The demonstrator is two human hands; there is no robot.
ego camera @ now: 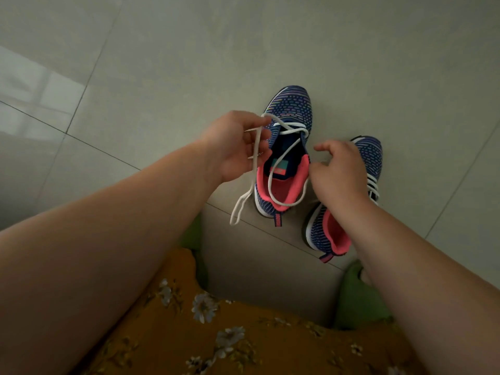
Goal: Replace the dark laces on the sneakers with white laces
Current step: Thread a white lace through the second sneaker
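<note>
Two navy knit sneakers with pink linings stand on the tiled floor. The left sneaker (290,109) has a white lace (293,128) threaded through its front eyelets only. One end of that lace runs to my left hand (235,144), which pinches it; the tail (240,204) hangs down to the floor. The other end loops across the shoe's opening (286,193). My right hand (338,169) hovers beside the shoe's collar with curled fingers and holds nothing that I can see. The right sneaker (370,155) lies partly behind that hand and shows white lacing (373,185).
Grey floor tiles (162,77) spread all around the shoes. My lap in an orange flowered garment (216,334) fills the bottom of the view, with green fabric (357,299) at both sides.
</note>
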